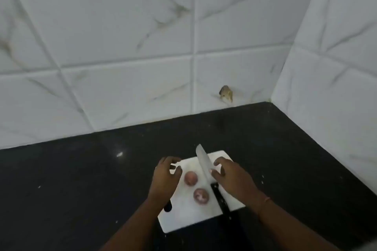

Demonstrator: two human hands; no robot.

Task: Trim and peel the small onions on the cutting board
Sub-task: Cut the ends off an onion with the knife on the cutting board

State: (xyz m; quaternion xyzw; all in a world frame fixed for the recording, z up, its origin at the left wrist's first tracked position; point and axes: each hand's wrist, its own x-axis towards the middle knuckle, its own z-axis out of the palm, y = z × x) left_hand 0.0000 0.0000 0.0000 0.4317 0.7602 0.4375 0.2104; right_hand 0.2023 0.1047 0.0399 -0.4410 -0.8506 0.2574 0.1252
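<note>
A white cutting board (183, 218) lies on the black counter. Two small reddish onions rest on it: one (191, 178) farther away, one (201, 196) nearer to me. A knife lies along the board to their right, its blade (202, 162) pointing away and its black handle (221, 199) toward me. My left hand (165, 179) hovers over the board's left side, fingers spread, holding nothing. My right hand (230, 177) hovers over the board's right side just beside the blade, fingers apart, not gripping the knife.
The black counter (81, 189) runs to a white marble-tiled wall (122, 47) behind and a tiled side wall (330, 67) at the right, forming a corner. A small brownish object (226, 93) sticks out of the back wall.
</note>
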